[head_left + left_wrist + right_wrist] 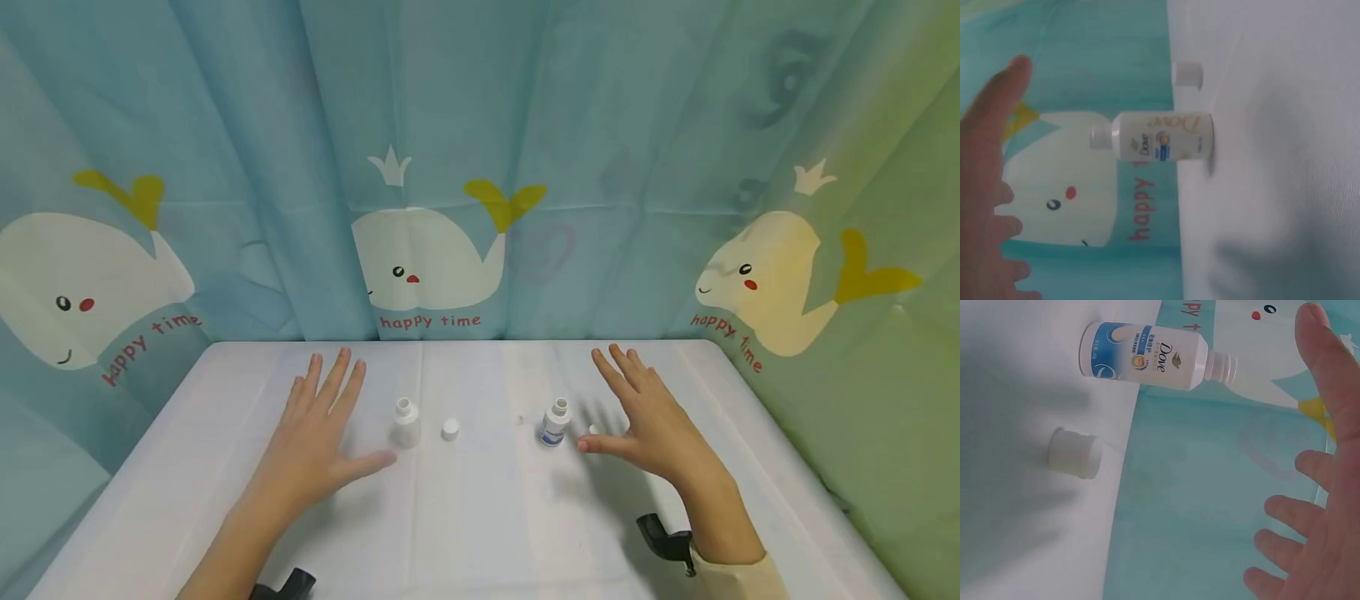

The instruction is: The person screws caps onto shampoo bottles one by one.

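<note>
Two small white Dove bottles stand upright and uncapped on the table. My left hand (318, 442), fingers spread, hovers left of the plain white bottle (407, 425); gold lettering shows on that bottle (1163, 135) in the left wrist view. Just right of it sits a white cap (450, 429). The other bottle (555, 422) has a blue band round its base, clear in the right wrist view. Over the table to its right my right hand (648, 425) is spread too, partly covering a second white cap (1075, 453). Neither hand holds anything.
A white cloth covers the table (480, 533). Behind it and along both sides hangs a blue-green curtain (600, 125) printed with whales. Black wrist mounts (663, 540) sit on both forearms, and the right arm has a pale sleeve (738, 579).
</note>
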Demonstrator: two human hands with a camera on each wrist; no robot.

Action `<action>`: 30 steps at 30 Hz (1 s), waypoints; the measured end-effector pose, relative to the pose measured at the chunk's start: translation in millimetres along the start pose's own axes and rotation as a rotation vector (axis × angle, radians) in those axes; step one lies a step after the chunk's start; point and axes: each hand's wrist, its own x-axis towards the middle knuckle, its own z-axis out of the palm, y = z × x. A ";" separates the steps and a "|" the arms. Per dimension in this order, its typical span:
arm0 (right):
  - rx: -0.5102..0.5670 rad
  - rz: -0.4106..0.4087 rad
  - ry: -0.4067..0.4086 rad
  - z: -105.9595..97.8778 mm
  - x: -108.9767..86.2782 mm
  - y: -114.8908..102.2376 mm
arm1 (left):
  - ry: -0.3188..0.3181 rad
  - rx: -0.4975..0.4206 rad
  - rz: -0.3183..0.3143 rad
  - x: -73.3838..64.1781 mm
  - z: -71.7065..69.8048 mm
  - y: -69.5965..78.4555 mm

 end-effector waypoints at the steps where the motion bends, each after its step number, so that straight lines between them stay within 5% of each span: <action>1: 0.001 0.002 -0.004 0.2 -0.2 0.0 | 0.002 -0.002 0.003 -0.3 -0.4 1.1; 16: 0.022 -0.009 -0.034 -1.3 -0.6 -3.1 | 0.033 -0.034 0.072 -0.4 -2.7 22.0; 30: 0.036 0.016 -0.082 4.5 0.5 -1.9 | 0.017 -0.080 0.137 -0.6 14.1 39.6</action>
